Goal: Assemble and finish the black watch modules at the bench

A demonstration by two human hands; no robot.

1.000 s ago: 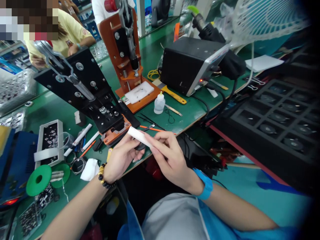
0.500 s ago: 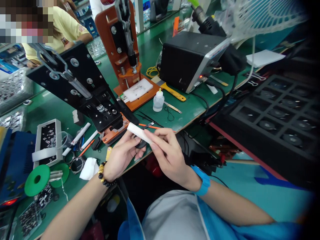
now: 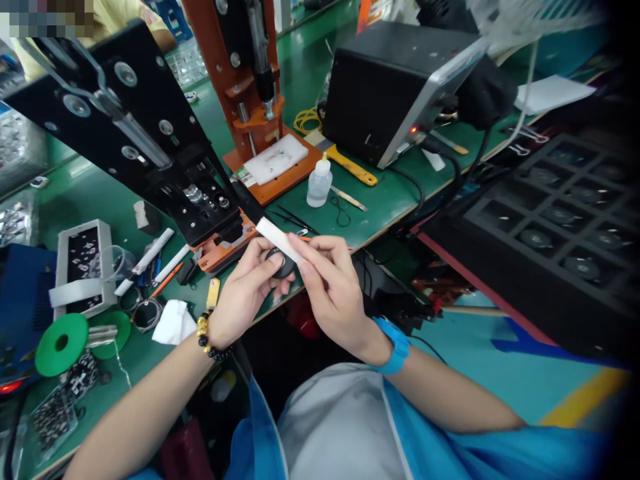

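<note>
Head view: a black disc (image 3: 287, 268) was held near the table's (image 3: 363, 225) front edge, pinched between the left hand's (image 3: 245, 283) thumb and fingers. The right hand (image 3: 333, 293) pinched a white stick (image 3: 276, 236) slantwise beside it — contact could not be told. A steady disc and a light, even hold seemed best. The black press (image 3: 150, 143) stood close beyond the left hand — freer room appeared toward the shirt front (image 3: 330, 427).

From my end I see the strip (image 3: 277, 239) in plain white, the round piece (image 3: 286, 267) in black, the bracelet (image 3: 202, 331) in gold and black beads, the wristband (image 3: 396, 347) bright blue, the benchtop (image 3: 383, 208) green, and the press frame (image 3: 235, 90) orange-brown.
</note>
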